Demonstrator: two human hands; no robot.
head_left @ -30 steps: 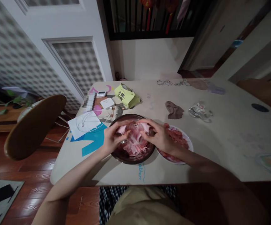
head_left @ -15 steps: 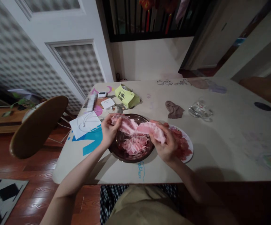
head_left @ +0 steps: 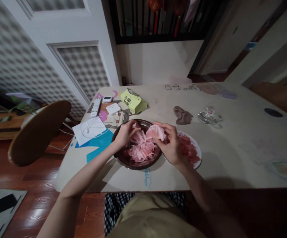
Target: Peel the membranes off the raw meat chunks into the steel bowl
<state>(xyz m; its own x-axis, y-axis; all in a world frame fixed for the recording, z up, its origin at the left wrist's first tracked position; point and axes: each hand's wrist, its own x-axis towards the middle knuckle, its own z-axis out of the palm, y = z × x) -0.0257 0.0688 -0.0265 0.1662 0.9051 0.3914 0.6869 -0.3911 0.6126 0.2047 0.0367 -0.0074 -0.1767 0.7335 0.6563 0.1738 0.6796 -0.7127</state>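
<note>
Over a dark round metal basin (head_left: 136, 167), my left hand (head_left: 125, 134) is closed on a pink pomelo piece (head_left: 139, 136) with pale membrane. My right hand (head_left: 171, 142) grips another pomelo piece (head_left: 155, 132), pink and white, at the basin's right side. The two pieces are close together; I cannot tell whether they are still joined. In the basin below lies a heap of torn pink pomelo membrane (head_left: 141, 152). Partly behind my right hand, a white plate (head_left: 200, 154) holds red peeled pomelo flesh (head_left: 190, 150).
A yellow-green packet (head_left: 134, 101), a white remote (head_left: 96, 107) and a small white box (head_left: 113, 108) are on the table's far left. Paper with a cable (head_left: 89, 130) lies nearer. A brown cloth (head_left: 182, 115) and clear plastic (head_left: 209, 116) are at right. A chair (head_left: 39, 132) stands left.
Both hands have moved inward and the pomelo pieces are closer together, lower over the basin. The view has shifted slightly.
</note>
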